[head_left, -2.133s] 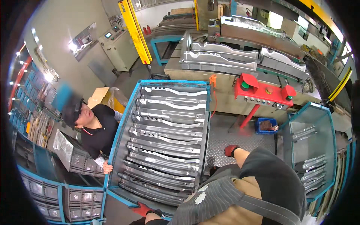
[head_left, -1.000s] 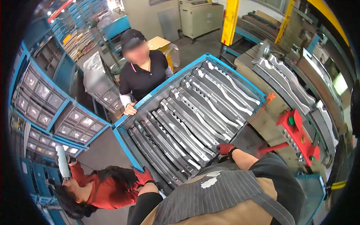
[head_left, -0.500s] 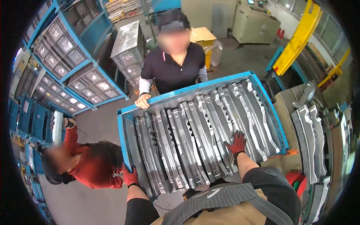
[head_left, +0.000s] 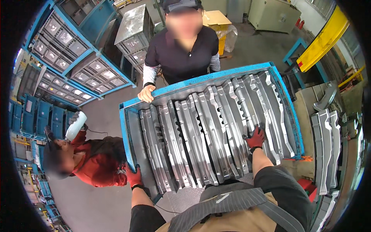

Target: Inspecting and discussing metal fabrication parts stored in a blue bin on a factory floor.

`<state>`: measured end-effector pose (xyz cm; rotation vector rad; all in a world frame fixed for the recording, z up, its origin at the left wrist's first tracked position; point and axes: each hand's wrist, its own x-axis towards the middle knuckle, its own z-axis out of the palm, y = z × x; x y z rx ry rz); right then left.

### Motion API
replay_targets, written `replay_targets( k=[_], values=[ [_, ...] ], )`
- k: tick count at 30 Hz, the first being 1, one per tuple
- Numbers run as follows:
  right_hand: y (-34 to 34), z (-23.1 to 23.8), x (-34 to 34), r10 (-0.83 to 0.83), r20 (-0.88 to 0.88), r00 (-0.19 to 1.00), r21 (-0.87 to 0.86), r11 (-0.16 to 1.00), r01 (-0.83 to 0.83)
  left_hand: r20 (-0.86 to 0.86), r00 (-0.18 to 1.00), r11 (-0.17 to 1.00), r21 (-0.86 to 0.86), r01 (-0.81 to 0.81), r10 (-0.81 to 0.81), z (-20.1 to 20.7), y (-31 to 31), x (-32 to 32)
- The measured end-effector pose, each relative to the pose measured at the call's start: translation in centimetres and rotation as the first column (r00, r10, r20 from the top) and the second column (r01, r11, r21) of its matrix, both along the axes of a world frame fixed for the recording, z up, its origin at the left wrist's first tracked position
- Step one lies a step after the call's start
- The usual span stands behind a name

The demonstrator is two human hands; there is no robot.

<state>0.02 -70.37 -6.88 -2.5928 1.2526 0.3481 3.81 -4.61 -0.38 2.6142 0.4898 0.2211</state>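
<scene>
A blue metal rack [head_left: 201, 83] holds several long stamped grey metal parts [head_left: 197, 135] standing side by side. My left hand [head_left: 133, 176], in a red glove, grips the rack's near left corner. In a red and black glove, my right hand [head_left: 255, 137] rests on top of one of the grey parts near the right side of the rack. A person in a dark shirt stands at the far side, and that person's hand [head_left: 146, 94] holds the rack's far rim.
A second person in a red top [head_left: 98, 160] crouches at the left beside the rack. Blue shelving with grey bins [head_left: 73, 62] lines the far left. More grey parts [head_left: 328, 143] lie on a stand at the right. A yellow beam [head_left: 324, 38] crosses the upper right.
My view has swung round so the rack now lies straight in front. My left hand has taken the rack's corner and my right hand has settled on a part.
</scene>
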Motion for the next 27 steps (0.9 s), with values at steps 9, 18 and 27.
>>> replay_targets(
  k=[9,18,27],
  values=[
    [1.6,2.0,2.1,-0.091,-0.206,0.974,0.006,0.996,0.094,-0.103,0.995,0.997,0.077,0.023,-0.015,0.1,0.5,-0.1],
    [1.6,1.0,3.7,-0.257,-0.279,0.925,0.014,0.962,0.271,-0.051,0.997,0.993,0.104,0.057,-0.052,0.0,-0.7,-0.2],
    [1.5,0.6,3.7,-0.269,-0.264,0.926,-0.005,0.961,0.277,-0.079,0.996,0.998,0.039,0.053,-0.050,-0.6,0.3,-0.1]
  ],
)
